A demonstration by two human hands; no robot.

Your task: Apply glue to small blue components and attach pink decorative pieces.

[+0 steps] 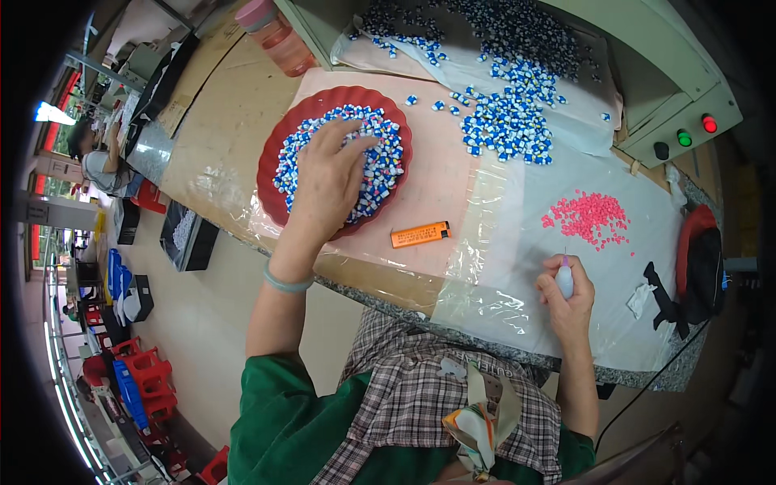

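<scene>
A red scalloped bowl (269, 149) full of small blue-and-white pieces (386, 153) stands at the left of the work table. My left hand (327, 174) is over it, fingertips at the pieces, thumb and fingers apart, with nothing visible between them. At the right, my right hand (572, 305) is closed round a small squeeze bottle (564, 281) with a purple tip that points away from me. Just beyond the tip, a scatter of tiny pink pieces (592, 217) lies on the white sheet. An orange lighter (420, 234) lies between my hands.
More blue-and-white pieces (509, 125) spread from under a pale green machine housing (679, 89) with red and green lamps. A pink-lidded bottle (279, 40) stands behind the bowl. Black-and-red pouch (699, 263) and a black strap (664, 301) lie far right. Another person (105, 162) sits away left.
</scene>
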